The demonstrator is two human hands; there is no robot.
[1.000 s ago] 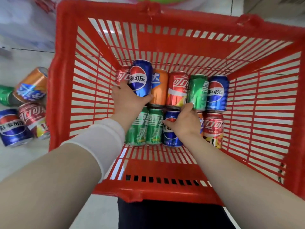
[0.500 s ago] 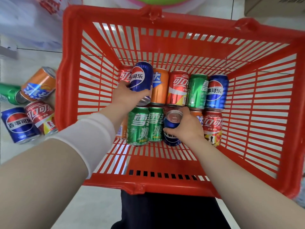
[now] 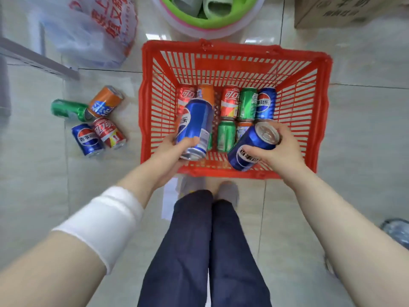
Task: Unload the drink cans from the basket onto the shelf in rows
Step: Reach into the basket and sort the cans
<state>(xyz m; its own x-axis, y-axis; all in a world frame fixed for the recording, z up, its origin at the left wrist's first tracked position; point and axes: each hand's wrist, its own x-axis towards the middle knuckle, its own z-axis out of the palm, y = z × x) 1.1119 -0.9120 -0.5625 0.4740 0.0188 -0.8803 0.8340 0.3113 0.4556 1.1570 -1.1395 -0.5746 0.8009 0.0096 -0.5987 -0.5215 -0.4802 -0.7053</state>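
Note:
A red plastic basket (image 3: 318, 111) stands on the tiled floor in front of my feet. Several drink cans lie in it, among them a red cola can (image 3: 230, 101), a green can (image 3: 247, 103) and a blue Pepsi can (image 3: 265, 103). My left hand (image 3: 174, 149) grips a blue Pepsi can (image 3: 194, 127) by its lower end, lifted above the basket's near left side. My right hand (image 3: 278, 149) grips a second blue Pepsi can (image 3: 250, 147), tilted, over the near right part of the basket.
Several loose cans lie on the floor left of the basket: an orange one (image 3: 105, 101), a green one (image 3: 68, 109), a blue one (image 3: 87, 139) and a red one (image 3: 108, 132). A plastic bag (image 3: 93, 29), a green tub (image 3: 210, 14) and a cardboard box (image 3: 349, 9) stand beyond. A grey shelf edge (image 3: 37, 57) runs at the far left.
Both hands have lifted their blue cans up out of the rows in the basket. The view has pulled back and up, showing the whole basket, my legs and the floor.

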